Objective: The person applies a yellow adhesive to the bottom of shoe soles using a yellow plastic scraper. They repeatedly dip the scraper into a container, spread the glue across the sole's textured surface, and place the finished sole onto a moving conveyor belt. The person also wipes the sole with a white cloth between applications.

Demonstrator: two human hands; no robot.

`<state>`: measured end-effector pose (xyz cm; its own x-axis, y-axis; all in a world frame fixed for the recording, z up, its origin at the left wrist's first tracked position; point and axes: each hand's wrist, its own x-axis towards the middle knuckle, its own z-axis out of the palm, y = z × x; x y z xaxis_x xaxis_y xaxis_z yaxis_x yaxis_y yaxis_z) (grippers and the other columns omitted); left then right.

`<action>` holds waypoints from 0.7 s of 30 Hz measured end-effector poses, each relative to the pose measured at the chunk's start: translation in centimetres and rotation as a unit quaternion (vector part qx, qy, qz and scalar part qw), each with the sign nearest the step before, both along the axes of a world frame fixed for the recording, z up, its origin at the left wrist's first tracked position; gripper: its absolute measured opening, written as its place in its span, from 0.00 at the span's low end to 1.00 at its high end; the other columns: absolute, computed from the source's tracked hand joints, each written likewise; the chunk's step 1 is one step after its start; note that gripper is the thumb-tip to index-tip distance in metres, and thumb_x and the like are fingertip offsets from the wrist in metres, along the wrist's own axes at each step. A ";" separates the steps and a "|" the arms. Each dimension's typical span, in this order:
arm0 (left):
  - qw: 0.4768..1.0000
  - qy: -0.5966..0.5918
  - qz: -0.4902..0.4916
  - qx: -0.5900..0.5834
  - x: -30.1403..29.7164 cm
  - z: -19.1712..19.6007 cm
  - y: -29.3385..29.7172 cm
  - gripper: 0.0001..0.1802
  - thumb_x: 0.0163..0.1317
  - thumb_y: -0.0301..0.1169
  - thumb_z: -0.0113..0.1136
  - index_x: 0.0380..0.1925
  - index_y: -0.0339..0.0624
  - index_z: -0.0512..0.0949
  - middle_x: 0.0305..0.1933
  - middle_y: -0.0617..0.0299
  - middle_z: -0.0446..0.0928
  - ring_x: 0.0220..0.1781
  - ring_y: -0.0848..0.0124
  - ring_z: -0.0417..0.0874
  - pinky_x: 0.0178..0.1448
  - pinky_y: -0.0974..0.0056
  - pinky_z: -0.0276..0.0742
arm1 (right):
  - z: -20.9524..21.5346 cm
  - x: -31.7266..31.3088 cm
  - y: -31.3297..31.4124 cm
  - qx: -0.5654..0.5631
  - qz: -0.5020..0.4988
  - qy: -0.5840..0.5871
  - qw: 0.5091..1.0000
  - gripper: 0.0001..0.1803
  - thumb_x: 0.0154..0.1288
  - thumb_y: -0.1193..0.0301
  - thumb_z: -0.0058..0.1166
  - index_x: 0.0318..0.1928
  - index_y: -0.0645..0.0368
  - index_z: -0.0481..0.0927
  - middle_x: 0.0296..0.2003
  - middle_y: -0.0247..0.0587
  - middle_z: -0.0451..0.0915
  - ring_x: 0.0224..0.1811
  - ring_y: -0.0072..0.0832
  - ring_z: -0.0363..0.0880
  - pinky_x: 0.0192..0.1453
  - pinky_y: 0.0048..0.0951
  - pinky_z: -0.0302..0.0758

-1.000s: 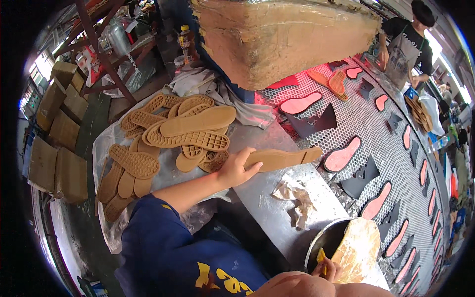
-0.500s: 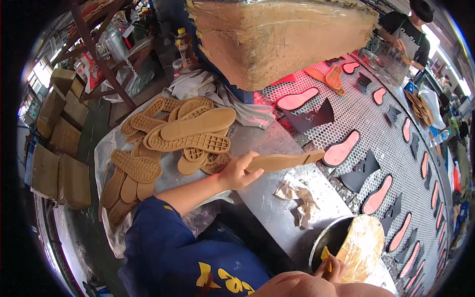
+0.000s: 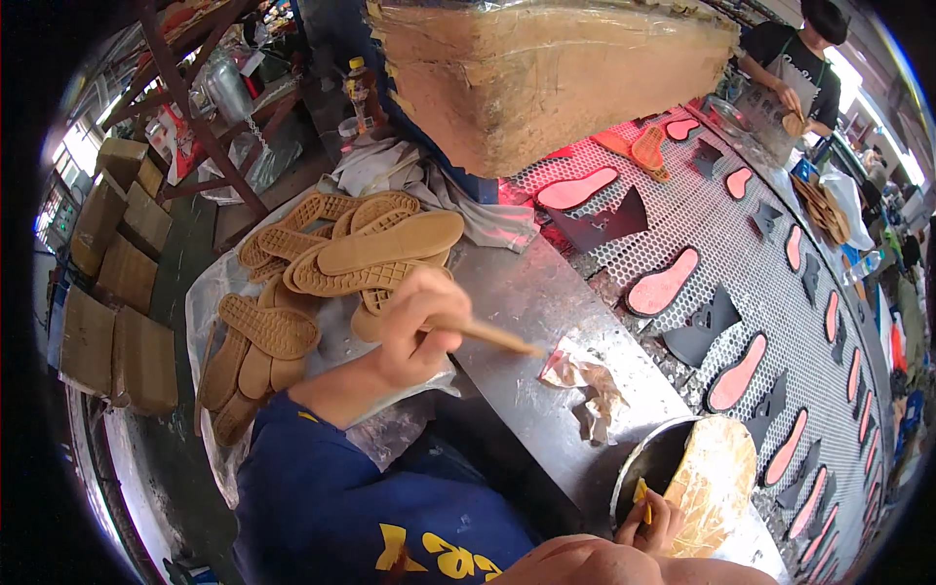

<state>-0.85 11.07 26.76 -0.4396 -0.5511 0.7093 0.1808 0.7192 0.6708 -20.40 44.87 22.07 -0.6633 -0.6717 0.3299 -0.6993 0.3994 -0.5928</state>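
My left hand [image 3: 414,327] is closed around one end of a tan shoe sole [image 3: 495,337], now seen nearly edge-on above the metal tabletop [image 3: 522,395]. Just behind that hand lies a pile of tan soles [image 3: 390,244] with gridded undersides. My right hand [image 3: 659,528] is pinched on a small yellow object [image 3: 641,493], whose kind I cannot make out, at a round metal pot [image 3: 624,478]. A tan board [image 3: 720,468] smeared with a pale, shiny coating covers part of the pot. Crumpled paper [image 3: 590,385] rests on the tabletop between my hands.
To the right runs a mesh conveyor [image 3: 624,234] carrying pink-topped soles [image 3: 663,281] and black cut pieces [image 3: 704,327]. A large taped cardboard box [image 3: 556,78] overhangs the far side. Brown cartons [image 3: 117,283] stack at left. A person [image 3: 799,78] stands at the far right.
My left hand has drawn back to the left with the sole and tilted it down edgewise. The conveyor pieces have shifted slightly toward the near left. My right hand stays at the pot.
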 end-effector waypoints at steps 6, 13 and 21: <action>0.991 -0.037 -0.061 -0.111 1.4 1.2 0.5 0.26 0.67 0.53 0.49 0.30 0.38 0.70 0.27 0.61 0.63 0.24 0.70 0.66 0.25 0.66 0.66 | 1.1 -0.1 -0.1 0.022 0.019 0.009 1.000 0.11 0.57 0.83 0.55 0.42 0.61 0.79 0.33 0.46 0.74 0.35 0.36 0.72 0.43 0.34 0.69; 0.982 0.090 -0.132 -0.099 0.7 -0.7 0.9 0.29 0.69 0.57 0.42 0.23 0.42 0.63 0.24 0.61 0.60 0.23 0.70 0.63 0.26 0.65 0.62 | 1.5 0.2 -0.5 0.000 0.016 0.017 1.000 0.11 0.56 0.83 0.55 0.41 0.61 0.78 0.32 0.45 0.73 0.35 0.37 0.72 0.43 0.35 0.68; 0.986 0.134 -0.096 -0.022 0.8 -1.0 0.8 0.28 0.69 0.56 0.43 0.24 0.42 0.63 0.23 0.63 0.59 0.23 0.70 0.63 0.25 0.66 0.59 | 2.3 0.2 -0.8 0.029 -0.001 0.020 0.999 0.10 0.55 0.82 0.55 0.39 0.61 0.79 0.31 0.45 0.74 0.34 0.38 0.72 0.42 0.35 0.69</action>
<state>-0.04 11.90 25.75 -0.3256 -0.4427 0.8354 0.4835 0.6813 0.5495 -20.20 44.07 24.37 -0.6516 -0.6897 0.3160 -0.7212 0.4340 -0.5398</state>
